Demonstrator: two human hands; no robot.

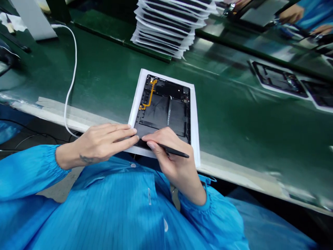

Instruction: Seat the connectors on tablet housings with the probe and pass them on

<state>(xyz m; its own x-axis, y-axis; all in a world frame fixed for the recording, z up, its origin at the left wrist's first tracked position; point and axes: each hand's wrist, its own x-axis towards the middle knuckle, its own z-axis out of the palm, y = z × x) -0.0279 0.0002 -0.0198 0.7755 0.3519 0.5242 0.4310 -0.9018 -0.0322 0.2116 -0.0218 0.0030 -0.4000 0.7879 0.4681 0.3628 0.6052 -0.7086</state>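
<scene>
Black and opened, a tablet chassis [163, 107] lies on a white tray [194, 114] at the near edge of the green table [234, 114], its long axis running away from you, an orange flex cable [150, 95] toward its far left corner. Your left hand [104, 142] rests flat, fingers extended, on the chassis's near left corner. Your right hand [171, 156] is curled around a thin black stylus [174, 151], which lies crosswise, fingertips pressing the near edge. A stack of trays [169, 27] stands at the far edge.
</scene>
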